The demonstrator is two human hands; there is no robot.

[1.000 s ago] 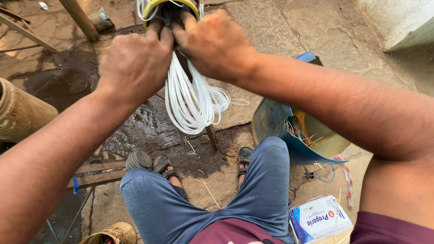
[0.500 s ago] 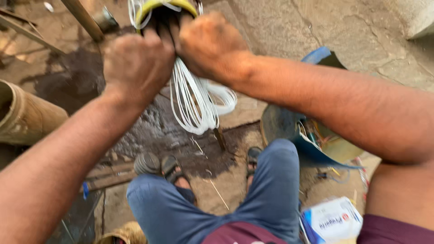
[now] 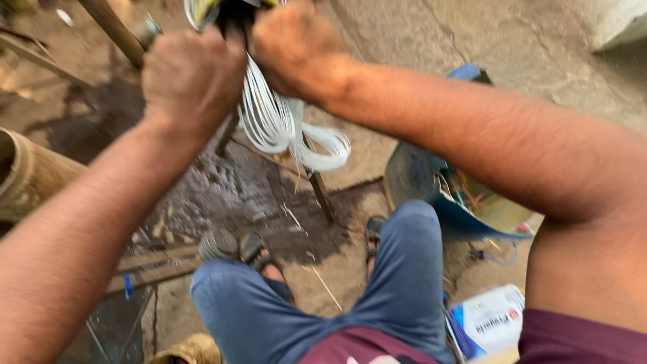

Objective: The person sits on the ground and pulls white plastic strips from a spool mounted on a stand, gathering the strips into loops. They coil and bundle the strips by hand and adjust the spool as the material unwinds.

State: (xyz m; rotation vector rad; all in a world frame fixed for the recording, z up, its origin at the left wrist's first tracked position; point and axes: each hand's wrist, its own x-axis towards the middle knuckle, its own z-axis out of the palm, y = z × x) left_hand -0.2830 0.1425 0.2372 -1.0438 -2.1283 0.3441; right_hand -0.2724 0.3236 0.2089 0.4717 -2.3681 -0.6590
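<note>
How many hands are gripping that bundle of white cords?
2. The left hand grips the top of the white cords on the left side; the right hand clamps beside it on the right, close against it. No other hands show.

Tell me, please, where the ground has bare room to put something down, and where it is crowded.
Free: the dry grey concrete ground beyond the cut blue plastic drum. Crowded: below the left hand and right hand gripping the looped white wire bundle, with a wet dark patch, sandalled feet and a white carton.
</note>
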